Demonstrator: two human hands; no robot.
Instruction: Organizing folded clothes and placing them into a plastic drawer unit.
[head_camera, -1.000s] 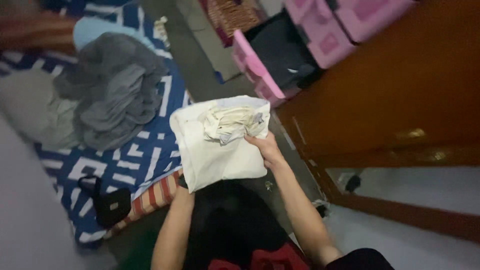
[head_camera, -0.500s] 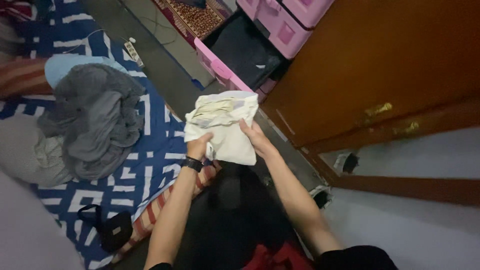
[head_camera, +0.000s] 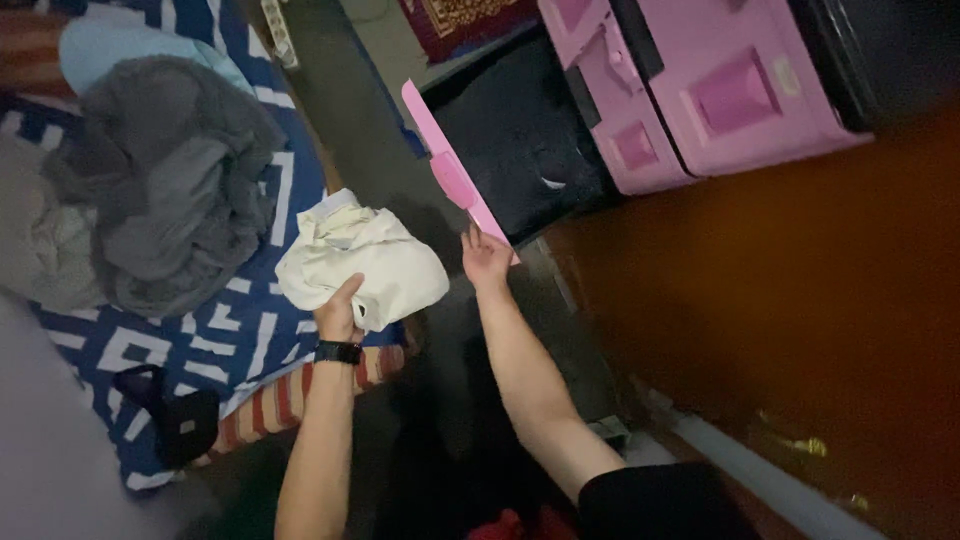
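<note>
My left hand (head_camera: 338, 313), with a black watch on the wrist, grips a bunched cream-white cloth (head_camera: 362, 262) and holds it above the edge of the patterned mat. My right hand (head_camera: 486, 258) has let go of the cloth and touches the lower end of the open pink drawer front (head_camera: 452, 176). Behind that front lies the drawer's dark inside (head_camera: 520, 140).
A grey garment pile (head_camera: 165, 180) lies on the blue and white patterned mat (head_camera: 240, 335). Pink plastic drawers (head_camera: 715, 95) stand at the top right beside a brown wooden panel (head_camera: 790, 300). A small black bag (head_camera: 180, 415) sits at the lower left, near a striped cloth (head_camera: 275, 405).
My right hand left the cream cloth and reached to the pink drawer front. My left hand now holds the cloth alone, bunched. The view swung toward the pink drawers.
</note>
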